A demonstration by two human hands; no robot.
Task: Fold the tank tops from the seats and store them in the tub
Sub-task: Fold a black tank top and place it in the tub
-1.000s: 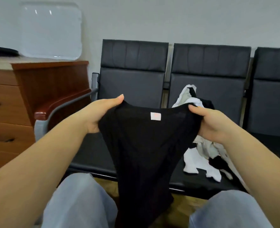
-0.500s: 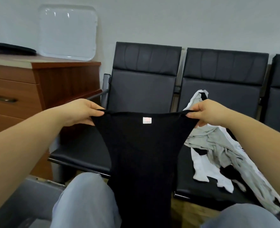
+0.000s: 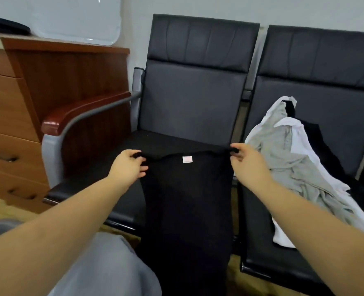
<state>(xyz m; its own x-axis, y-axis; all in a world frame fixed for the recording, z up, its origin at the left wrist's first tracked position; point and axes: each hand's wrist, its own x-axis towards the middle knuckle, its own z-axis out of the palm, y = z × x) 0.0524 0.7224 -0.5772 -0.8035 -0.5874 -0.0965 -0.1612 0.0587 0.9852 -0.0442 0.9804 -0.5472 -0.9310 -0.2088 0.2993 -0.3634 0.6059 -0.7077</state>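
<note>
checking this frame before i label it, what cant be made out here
All in the head view:
- Tub: not identifiable; only a blurred grey shape cut by the left edge, behind the left arm.
- Black tank top: hem runs off the bottom edge; the straps disappear inside the left hand and right hand.
- Label: print too small.
- Clothes pile: tangled and cut by the right edge, so no count.

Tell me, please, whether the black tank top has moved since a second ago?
Yes. The black tank top has gone forward and down: its top edge now lies over the left seat, no longer before the backrest.
</note>
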